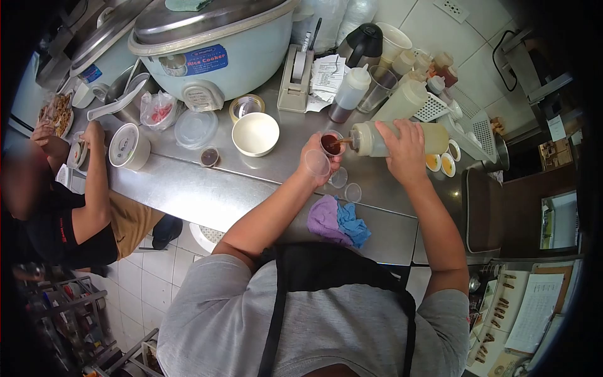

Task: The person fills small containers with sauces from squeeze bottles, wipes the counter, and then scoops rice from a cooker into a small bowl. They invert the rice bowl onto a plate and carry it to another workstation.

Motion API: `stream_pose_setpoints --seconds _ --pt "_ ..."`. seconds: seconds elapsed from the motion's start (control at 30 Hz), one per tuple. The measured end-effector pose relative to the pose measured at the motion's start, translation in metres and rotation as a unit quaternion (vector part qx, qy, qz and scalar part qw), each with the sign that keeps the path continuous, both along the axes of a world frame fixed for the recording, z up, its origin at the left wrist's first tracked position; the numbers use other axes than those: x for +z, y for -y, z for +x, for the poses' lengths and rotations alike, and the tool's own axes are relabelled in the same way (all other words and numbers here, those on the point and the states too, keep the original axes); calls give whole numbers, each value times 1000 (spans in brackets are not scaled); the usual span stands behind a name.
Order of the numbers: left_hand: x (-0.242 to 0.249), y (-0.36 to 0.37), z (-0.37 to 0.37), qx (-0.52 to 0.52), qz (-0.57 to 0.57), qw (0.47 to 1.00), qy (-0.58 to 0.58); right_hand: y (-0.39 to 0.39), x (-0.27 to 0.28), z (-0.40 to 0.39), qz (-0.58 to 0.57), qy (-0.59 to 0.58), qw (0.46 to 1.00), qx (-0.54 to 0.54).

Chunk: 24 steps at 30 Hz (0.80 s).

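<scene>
My left hand (308, 152) is closed around a small clear sauce cup (331, 144) that has dark red-brown sauce in it. A round clear lid (318, 163) is also at that hand, over the palm and fingers. Gripped in my right hand (403, 149) is a squeeze bottle (435, 139) of pale yellowish liquid, tilted onto its side. Its nozzle points left at the cup's mouth, and a thin brownish stream shows there. Two more clear lids (353, 192) lie on the steel counter (270, 173) just below my hands.
A cream bowl (255, 134) and a sauce cup (209, 157) stand to the left. Purple and blue cloths (337, 220) lie at the front edge. Several squeeze bottles (349, 94) and a rice cooker (210, 53) line the back. Another person (81, 210) works at the far left.
</scene>
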<state>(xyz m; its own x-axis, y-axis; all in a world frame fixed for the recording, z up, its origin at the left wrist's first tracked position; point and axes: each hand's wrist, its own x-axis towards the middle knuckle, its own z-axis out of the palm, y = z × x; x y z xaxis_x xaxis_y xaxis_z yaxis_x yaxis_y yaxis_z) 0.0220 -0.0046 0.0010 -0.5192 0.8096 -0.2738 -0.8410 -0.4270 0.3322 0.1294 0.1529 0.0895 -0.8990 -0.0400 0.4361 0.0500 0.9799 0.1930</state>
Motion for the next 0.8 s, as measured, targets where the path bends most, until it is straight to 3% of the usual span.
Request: stream_pose_setpoints --seconds 0.33,0.43,0.5,0.63,0.73,0.8 --pt "2 -3 -3 -12 -15 1000 13 -5 -7 -2 -9 -13 1000 1" --pt "4 -3 -2 -9 -15 1000 24 -6 -15 -4 -75 -39 996 -4" --pt "5 -3 -2 -11 -5 1000 27 -7 -19 -9 -246 -62 967 -28" --pt "4 -3 -2 -24 5 1000 15 -29 -49 -16 -514 -125 847 -56" --pt "4 -3 -2 -28 4 999 18 -43 -68 -15 -606 -148 781 -36" --pt "5 -3 -1 -22 3 1000 22 -45 -74 -11 -588 -198 784 -25"
